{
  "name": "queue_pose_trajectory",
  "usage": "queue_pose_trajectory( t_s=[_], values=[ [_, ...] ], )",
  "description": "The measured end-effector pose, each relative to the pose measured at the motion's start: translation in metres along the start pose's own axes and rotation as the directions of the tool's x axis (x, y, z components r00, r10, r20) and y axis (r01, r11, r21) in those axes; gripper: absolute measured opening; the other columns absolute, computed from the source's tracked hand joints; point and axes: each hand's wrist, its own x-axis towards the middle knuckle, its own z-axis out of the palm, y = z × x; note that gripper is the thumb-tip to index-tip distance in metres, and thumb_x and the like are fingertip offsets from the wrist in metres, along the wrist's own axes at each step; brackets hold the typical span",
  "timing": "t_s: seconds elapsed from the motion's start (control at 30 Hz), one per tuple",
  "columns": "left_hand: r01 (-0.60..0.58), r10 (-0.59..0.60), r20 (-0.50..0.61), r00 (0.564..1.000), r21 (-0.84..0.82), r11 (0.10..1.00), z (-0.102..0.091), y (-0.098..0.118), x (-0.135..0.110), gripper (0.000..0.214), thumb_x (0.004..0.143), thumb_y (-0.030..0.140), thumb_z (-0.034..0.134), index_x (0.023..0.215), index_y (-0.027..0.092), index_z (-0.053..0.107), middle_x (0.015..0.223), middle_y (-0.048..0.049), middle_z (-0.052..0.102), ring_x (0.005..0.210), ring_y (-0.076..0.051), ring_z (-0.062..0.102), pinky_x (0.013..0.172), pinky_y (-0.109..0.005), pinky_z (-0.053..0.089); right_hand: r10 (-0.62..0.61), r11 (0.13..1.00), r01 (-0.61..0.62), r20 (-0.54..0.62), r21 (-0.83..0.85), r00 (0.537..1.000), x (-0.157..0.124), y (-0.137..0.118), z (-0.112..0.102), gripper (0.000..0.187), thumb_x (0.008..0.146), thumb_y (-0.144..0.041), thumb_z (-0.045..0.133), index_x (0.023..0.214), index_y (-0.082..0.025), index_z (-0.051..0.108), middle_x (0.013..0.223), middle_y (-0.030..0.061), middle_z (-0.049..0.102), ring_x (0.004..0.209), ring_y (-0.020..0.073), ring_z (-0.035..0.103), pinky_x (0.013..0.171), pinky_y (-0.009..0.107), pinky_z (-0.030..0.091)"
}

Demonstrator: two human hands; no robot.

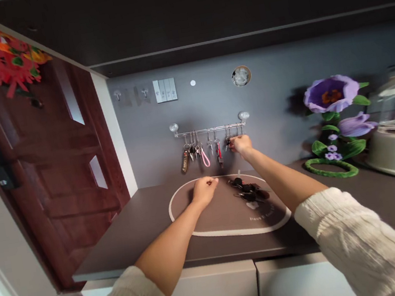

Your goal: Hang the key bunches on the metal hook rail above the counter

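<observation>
Up at the far wall, my right hand (241,144) pinches a dark key (227,143) on the rail (209,129).
The key hangs straight down, just left of that hand. My left hand (204,189) is curled shut on the near mat (229,226), well below the rail, with a pile of keys (249,191) to its right.

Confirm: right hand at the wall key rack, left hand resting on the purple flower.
Wrong on one count. In the head view the left hand rests on the oval mat instead. The right hand is at the wall key rack.
</observation>
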Motion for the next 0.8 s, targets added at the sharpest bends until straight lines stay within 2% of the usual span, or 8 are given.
queue_pose_trajectory(
  t_s=[0.2, 0.37, 0.57, 0.7, 0.8],
  values=[
    [0.009, -0.009, 0.003, 1.0, -0.001, 1.0, 0.0, 0.0, 0.0, 0.028, 0.073, 0.037, 0.049, 0.062, 0.013, 0.06, 0.059, -0.0014, 0.059, 0.054, -0.01, 0.049, 0.056, -0.021, 0.036, -0.013, 1.0, 0.013, 0.018, 0.022, 1.0, 0.006, 0.012, -0.001, 0.006, 0.071, -0.014, 0.049, 0.067, -0.015, 0.054, 0.06, 0.0008, 0.056, 0.049, 0.0074, 0.05, 0.049, 0.019, 0.043],
    [-0.001, 0.0, 0.034, 0.999, 0.023, 1.0, -0.001, 0.003, -0.002, 0.028, 0.073, 0.036, 0.049, 0.064, 0.013, 0.062, 0.061, -0.0019, 0.061, 0.057, -0.01, 0.051, 0.057, -0.022, 0.038, -0.108, 0.985, 0.103, -0.029, -0.14, 0.994, 0.003, 0.018, -0.008, 0.009, 0.069, -0.016, 0.048, 0.067, -0.014, 0.057, 0.063, 0.002, 0.059, 0.058, 0.0101, 0.053, 0.055, 0.02, 0.043],
    [-0.044, 0.04, 0.034, 0.999, 0.14, 0.989, -0.002, 0.008, -0.005, 0.026, 0.073, 0.034, 0.049, 0.065, 0.014, 0.064, 0.063, -0.0026, 0.062, 0.062, -0.012, 0.053, 0.06, -0.023, 0.038, -0.195, 0.959, 0.19, -0.001, -0.209, 0.981, -0.023, 0.021, -0.023, 0.016, 0.071, -0.022, 0.047, 0.078, -0.016, 0.06, 0.082, 0.0038, 0.065, 0.074, 0.0129, 0.056, 0.069, 0.022, 0.043],
    [-0.038, 0.039, -0.003, 0.999, 0.182, 0.983, -0.002, 0.011, -0.009, 0.025, 0.074, 0.032, 0.049, 0.069, 0.014, 0.065, 0.067, -0.0036, 0.064, 0.064, -0.013, 0.055, 0.063, -0.024, 0.039, -0.284, 0.933, 0.299, 0.101, -0.201, 0.954, -0.047, 0.025, -0.037, 0.016, 0.074, -0.022, 0.047, 0.082, -0.015, 0.059, 0.087, 0.0053, 0.065, 0.078, 0.0127, 0.057, 0.077, 0.024, 0.041],
    [-0.036, 0.031, 0.032, 0.999, 0.173, 0.984, 0.0, 0.013, -0.011, 0.024, 0.074, 0.031, 0.05, 0.071, 0.014, 0.066, 0.069, -0.0043, 0.065, 0.065, -0.014, 0.055, 0.064, -0.024, 0.04, -0.331, 0.909, 0.363, 0.179, -0.202, 0.927, -0.065, 0.029, -0.049, 0.016, 0.076, -0.021, 0.047, 0.085, -0.014, 0.059, 0.086, 0.0055, 0.065, 0.078, 0.0122, 0.057, 0.078, 0.025, 0.041]
  ],
)
